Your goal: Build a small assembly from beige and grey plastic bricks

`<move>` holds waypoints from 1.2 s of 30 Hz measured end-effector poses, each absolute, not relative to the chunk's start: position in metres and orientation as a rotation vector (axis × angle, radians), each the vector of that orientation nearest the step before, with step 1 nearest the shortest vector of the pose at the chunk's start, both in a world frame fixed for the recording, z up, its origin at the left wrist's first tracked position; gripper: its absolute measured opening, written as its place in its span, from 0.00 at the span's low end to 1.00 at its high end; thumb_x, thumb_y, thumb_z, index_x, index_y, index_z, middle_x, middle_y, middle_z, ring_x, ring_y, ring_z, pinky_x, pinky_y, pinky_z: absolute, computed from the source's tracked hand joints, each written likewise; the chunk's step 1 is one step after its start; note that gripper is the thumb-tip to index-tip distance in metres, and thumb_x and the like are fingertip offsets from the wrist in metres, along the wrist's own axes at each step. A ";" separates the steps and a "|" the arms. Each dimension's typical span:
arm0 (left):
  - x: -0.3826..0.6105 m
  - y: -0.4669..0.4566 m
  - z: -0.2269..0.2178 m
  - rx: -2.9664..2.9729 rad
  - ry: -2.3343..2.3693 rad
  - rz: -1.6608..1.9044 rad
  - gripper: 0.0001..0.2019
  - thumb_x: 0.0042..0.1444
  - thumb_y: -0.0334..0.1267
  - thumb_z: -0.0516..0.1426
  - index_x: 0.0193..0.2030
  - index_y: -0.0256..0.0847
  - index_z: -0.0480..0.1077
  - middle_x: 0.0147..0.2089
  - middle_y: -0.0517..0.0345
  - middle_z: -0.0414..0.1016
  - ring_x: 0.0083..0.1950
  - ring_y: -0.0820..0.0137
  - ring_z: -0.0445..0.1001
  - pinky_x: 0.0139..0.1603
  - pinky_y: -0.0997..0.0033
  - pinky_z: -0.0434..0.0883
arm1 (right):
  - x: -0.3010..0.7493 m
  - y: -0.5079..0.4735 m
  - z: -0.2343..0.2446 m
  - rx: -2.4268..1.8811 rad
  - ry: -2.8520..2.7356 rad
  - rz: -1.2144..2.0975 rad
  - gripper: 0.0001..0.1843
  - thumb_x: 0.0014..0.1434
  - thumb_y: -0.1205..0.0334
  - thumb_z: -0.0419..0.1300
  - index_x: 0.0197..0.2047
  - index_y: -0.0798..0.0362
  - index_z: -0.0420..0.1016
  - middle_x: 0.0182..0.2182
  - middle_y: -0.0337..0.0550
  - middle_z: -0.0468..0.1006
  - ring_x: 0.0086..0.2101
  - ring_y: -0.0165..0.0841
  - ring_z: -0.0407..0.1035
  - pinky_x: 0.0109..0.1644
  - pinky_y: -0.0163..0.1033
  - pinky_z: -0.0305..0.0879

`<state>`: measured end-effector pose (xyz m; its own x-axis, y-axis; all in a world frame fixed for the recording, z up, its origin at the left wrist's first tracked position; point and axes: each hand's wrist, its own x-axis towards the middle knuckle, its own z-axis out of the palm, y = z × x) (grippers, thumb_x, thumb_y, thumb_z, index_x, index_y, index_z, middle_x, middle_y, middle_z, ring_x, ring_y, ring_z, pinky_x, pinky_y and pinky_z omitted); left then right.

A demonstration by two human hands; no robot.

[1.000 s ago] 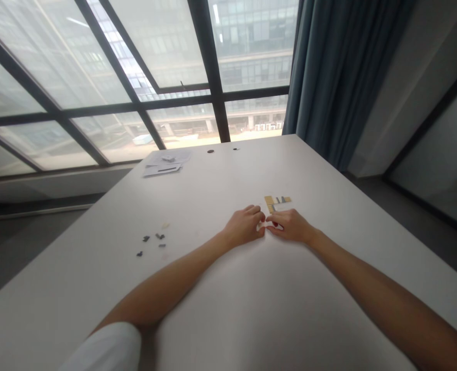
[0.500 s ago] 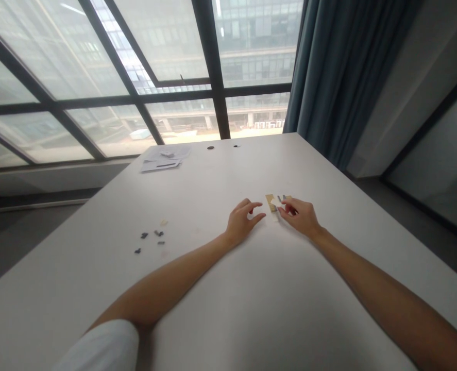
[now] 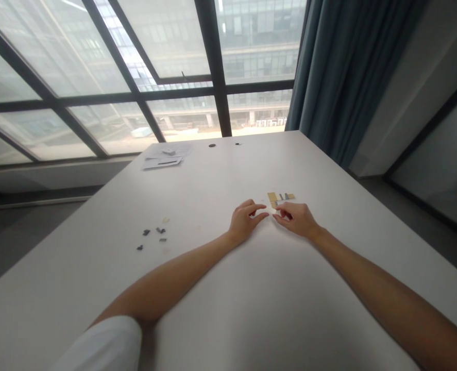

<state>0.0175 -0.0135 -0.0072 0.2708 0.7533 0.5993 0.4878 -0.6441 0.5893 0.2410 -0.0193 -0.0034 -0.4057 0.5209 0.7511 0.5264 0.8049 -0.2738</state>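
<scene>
My left hand [image 3: 246, 220] rests on the table with thumb and forefinger apart, and nothing shows between them. Facing it, my right hand [image 3: 297, 219] pinches a small pale piece [image 3: 271, 211], whose kind is too small to make out. Just beyond the fingertips lies a flat, pieced-together yellow, white and grey shape [image 3: 271, 197]; my right fingers hide its near part. A yellow and grey strip [image 3: 290, 196] reaches out from it to the right.
Several small dark pieces [image 3: 146, 232] and a pale yellow piece [image 3: 166, 220] lie on the white table [image 3: 213, 185] at left. Papers [image 3: 162, 163] are at the far left, and a round dark disc [image 3: 212, 145] is near the back edge. Windows and a blue curtain [image 3: 336, 67] stand behind.
My right hand has moved a little left and nearer me with the pale piece, uncovering more of the yellow and grey shape. My left hand has barely moved.
</scene>
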 end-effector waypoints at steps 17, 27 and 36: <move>0.016 -0.009 -0.007 2.244 1.062 1.256 0.10 0.62 0.43 0.61 0.44 0.41 0.80 0.27 0.63 0.63 0.29 0.74 0.62 0.33 0.73 0.61 | 0.243 -0.015 -0.009 -0.766 -2.204 0.093 0.11 0.69 0.55 0.57 0.40 0.53 0.76 0.28 0.41 0.78 0.27 0.30 0.70 0.34 0.35 0.63; 0.016 -0.009 -0.007 2.230 0.971 1.206 0.13 0.64 0.45 0.59 0.47 0.41 0.80 0.27 0.62 0.63 0.29 0.74 0.62 0.33 0.73 0.61 | 0.243 -0.016 -0.008 -0.737 -2.213 0.115 0.18 0.67 0.54 0.60 0.56 0.52 0.73 0.29 0.38 0.76 0.23 0.27 0.65 0.31 0.34 0.63; 0.016 -0.009 -0.006 2.253 1.018 1.189 0.15 0.62 0.46 0.61 0.50 0.40 0.78 0.27 0.63 0.62 0.30 0.74 0.62 0.34 0.73 0.60 | 0.243 -0.016 -0.009 -0.750 -2.179 0.123 0.15 0.65 0.55 0.62 0.52 0.53 0.74 0.28 0.38 0.75 0.23 0.26 0.64 0.30 0.33 0.63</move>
<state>0.0156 -0.0092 -0.0057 0.3746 0.7535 0.5402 0.4175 -0.6573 0.6273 0.2432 -0.0157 -0.0090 -0.4957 0.5524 0.6702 0.4737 0.8188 -0.3245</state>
